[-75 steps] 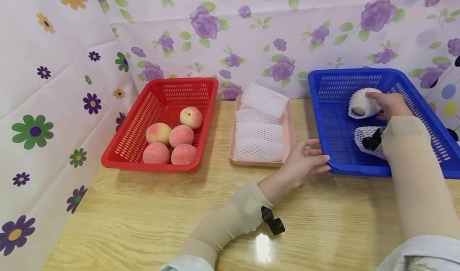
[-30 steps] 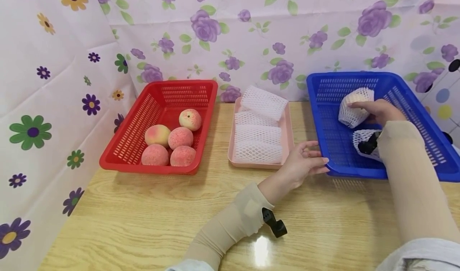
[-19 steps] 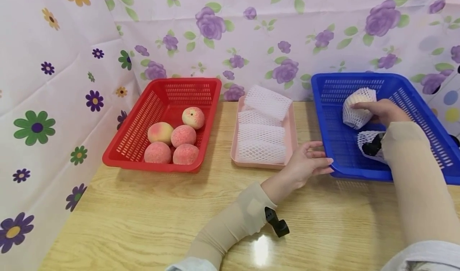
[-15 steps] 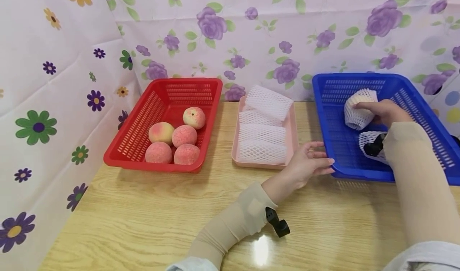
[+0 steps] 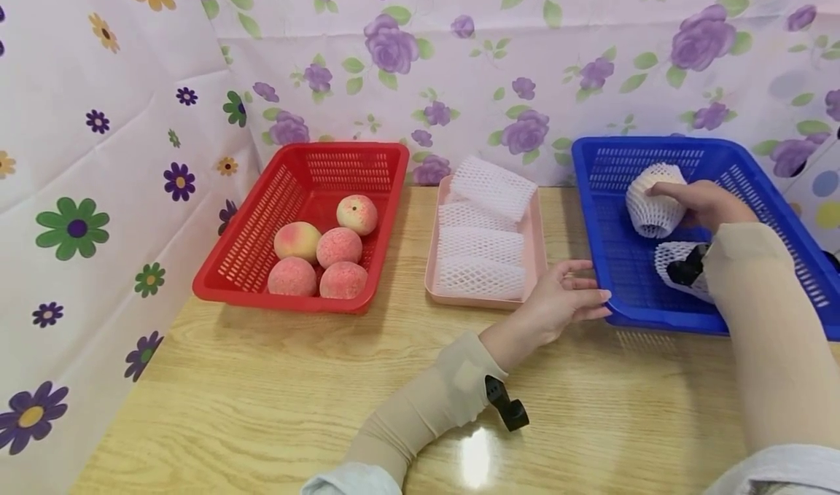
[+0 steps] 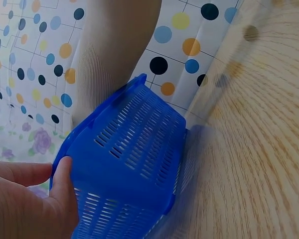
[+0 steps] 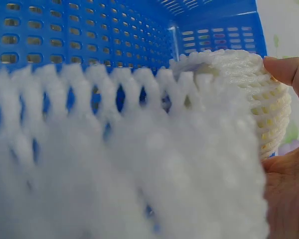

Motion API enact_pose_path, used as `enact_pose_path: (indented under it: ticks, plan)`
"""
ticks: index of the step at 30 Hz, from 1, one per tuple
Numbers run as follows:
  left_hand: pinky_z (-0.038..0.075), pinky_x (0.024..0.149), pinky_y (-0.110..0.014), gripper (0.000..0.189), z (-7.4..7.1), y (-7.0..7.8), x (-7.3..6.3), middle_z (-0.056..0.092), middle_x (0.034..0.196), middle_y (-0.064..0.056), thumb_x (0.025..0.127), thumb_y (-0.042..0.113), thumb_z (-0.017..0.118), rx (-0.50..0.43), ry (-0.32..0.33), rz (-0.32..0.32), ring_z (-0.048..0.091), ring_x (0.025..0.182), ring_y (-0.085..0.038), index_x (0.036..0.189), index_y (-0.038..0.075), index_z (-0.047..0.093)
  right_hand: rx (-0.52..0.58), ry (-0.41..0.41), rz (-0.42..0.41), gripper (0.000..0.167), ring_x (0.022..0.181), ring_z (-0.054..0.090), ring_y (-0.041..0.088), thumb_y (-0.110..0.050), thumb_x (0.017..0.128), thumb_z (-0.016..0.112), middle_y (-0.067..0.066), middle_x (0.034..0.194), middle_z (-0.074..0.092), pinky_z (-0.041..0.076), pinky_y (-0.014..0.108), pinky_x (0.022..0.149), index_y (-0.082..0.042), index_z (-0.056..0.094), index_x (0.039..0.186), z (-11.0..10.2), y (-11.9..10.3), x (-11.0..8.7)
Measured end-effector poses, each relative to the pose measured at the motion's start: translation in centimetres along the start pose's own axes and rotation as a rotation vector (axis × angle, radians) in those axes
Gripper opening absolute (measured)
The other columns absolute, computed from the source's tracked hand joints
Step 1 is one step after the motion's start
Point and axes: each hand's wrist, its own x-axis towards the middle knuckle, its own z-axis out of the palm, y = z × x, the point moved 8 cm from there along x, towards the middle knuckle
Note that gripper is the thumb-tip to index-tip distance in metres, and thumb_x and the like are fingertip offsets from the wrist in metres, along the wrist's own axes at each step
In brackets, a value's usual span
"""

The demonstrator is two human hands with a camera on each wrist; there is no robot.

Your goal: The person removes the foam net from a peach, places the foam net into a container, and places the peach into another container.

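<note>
Net-sleeved fruit [image 5: 646, 205], likely bruisable and best cupped mid-body, is gripped by the right hand [image 5: 714, 205]; the basket rim [image 5: 656, 319] is pinched by the left hand [image 5: 559, 302].

The wood table [image 5: 262, 393] is shining; the red basket [image 5: 282, 302] and blue basket [image 5: 663, 321] are showing smooth plastic; the peaches [image 5: 339, 248] are looking dull and rough. The foam nets [image 5: 644, 207] are looking bumpy and dull.

The netted fruit [image 5: 646, 205] has turned in the right grip [image 5: 712, 203]; its left-angled end now faces the near side.
</note>
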Motion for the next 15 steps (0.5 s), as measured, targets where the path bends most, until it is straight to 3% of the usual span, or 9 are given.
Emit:
enact_pose_path:
  ticks: [9, 12, 15]
  plan:
    - [0.054, 0.085, -0.045, 0.045, 0.1, -0.2, -0.1, 0.053, 0.084, -0.005, 0.082, -0.021, 0.055, -0.008, 0.008, 0.007, 0.058, 0.067, -0.014, 0.118, 0.005, 0.053, 0.024, -0.036, -0.039, 0.110, 0.140, 0.007, 0.048, -0.057, 0.090, 0.046, 0.034, 0.150, -0.016, 0.027, 0.057, 0.110, 0.014, -0.021, 0.140, -0.9, -0.7, -0.6]
    - [0.054, 0.084, -0.044, 0.045, 0.1, -0.1, -0.1, 0.053, 0.084, -0.005, 0.082, -0.021, 0.056, 0.003, 0.013, 0.005, 0.058, 0.067, -0.015, 0.118, 0.006, 0.053, 0.024, -0.024, -0.040, 0.111, 0.139, 0.010, 0.047, -0.058, 0.089, 0.048, 0.033, 0.151, -0.016, 0.042, 0.049, 0.103, 0.012, -0.021, 0.141, -1.3, -0.9, -0.7]
    - [0.054, 0.084, -0.044, 0.045, 0.1, 0.2, -0.1, 0.053, 0.083, -0.005, 0.083, -0.020, 0.056, 0.017, 0.013, 0.005, 0.058, 0.067, -0.015, 0.119, 0.005, 0.053, 0.033, -0.014, -0.039, 0.110, 0.138, 0.014, 0.045, -0.058, 0.089, 0.048, 0.031, 0.152, -0.014, 0.053, 0.036, 0.088, 0.011, -0.020, 0.142, -1.5, -1.2, -0.8]
